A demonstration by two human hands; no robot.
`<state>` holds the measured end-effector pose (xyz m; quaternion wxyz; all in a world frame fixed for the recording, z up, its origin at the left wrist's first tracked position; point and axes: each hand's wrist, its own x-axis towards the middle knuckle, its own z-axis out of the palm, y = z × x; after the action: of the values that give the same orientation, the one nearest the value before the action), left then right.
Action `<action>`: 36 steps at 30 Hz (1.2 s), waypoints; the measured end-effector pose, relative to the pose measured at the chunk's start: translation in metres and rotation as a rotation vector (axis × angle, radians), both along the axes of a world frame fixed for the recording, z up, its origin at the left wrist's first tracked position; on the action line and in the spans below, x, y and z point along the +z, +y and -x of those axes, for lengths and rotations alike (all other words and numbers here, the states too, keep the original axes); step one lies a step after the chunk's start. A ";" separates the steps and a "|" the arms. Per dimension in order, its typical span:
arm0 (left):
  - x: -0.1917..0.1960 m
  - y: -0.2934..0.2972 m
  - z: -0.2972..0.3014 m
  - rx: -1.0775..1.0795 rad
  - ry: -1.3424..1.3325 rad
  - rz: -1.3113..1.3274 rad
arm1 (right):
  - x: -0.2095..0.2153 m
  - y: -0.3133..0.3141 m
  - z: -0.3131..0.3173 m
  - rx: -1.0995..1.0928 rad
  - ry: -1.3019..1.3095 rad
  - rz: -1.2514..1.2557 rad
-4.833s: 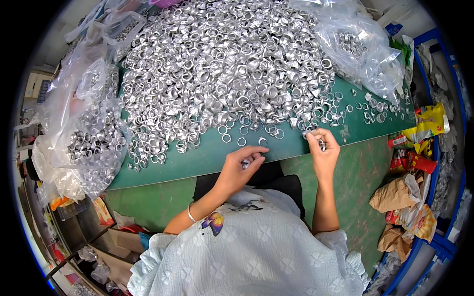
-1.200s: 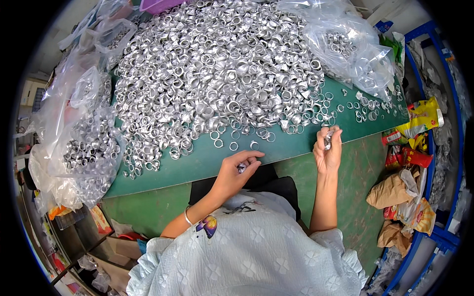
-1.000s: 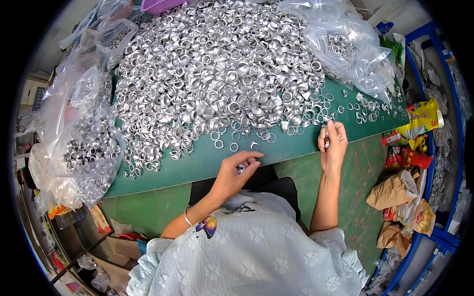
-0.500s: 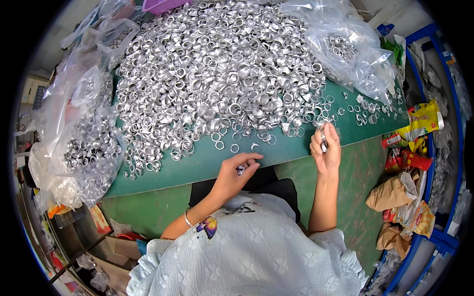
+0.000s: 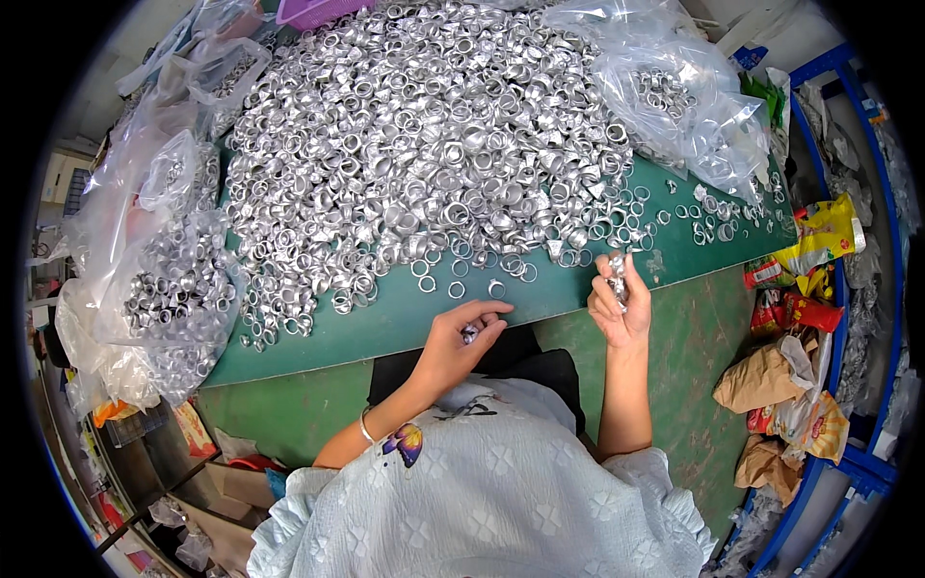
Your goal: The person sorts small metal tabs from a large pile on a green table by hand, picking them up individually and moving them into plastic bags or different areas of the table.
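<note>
A wide heap of silver metal rings (image 5: pixel 424 135) covers much of the green table (image 5: pixel 405 328). My left hand (image 5: pixel 464 335) rests by the table's front edge, its fingers curled round some silver rings (image 5: pixel 469 333). Several loose rings lie just beyond its fingertips. To the right, over the front edge, my right hand (image 5: pixel 621 303) is raised with its palm turned up and in. Its fingers are closed on a small stack of silver rings (image 5: pixel 618 279). How many rings each hand holds is partly hidden by the fingers.
Clear plastic bags of rings stand at the left (image 5: pixel 178 289) and back right (image 5: pixel 674 96). A purple basket (image 5: pixel 313 12) sits at the far edge. Scattered small rings (image 5: pixel 718 217) lie at the right. Beyond, a blue shelf frame (image 5: pixel 848 289) holds packets and paper bags.
My right hand has come down and a little left, away from the loose rings at the heap's edge. The stack in it now shows more. My left hand has stayed nearly still.
</note>
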<state>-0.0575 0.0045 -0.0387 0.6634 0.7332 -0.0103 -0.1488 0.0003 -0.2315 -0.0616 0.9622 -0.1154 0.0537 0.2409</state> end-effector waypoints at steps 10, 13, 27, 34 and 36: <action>-0.004 -0.004 -0.001 -0.007 -0.001 0.024 | 0.010 0.003 -0.011 -0.208 0.239 0.213; -0.005 -0.008 -0.001 -0.004 -0.040 0.027 | 0.014 0.008 -0.014 -0.200 0.164 0.098; -0.004 -0.008 -0.001 0.005 -0.026 0.025 | 0.001 0.031 -0.002 -0.478 -0.793 2.131; 0.001 -0.005 -0.002 0.017 0.000 0.055 | 0.014 0.029 0.010 -0.104 -0.162 0.804; 0.007 -0.010 -0.005 0.028 -0.025 0.099 | 0.017 0.033 0.015 -0.061 -0.156 0.638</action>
<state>-0.0524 -0.0051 -0.0315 0.7006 0.7015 -0.0156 -0.1299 -0.0148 -0.1982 -0.0448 0.8856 -0.4271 0.0561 0.1733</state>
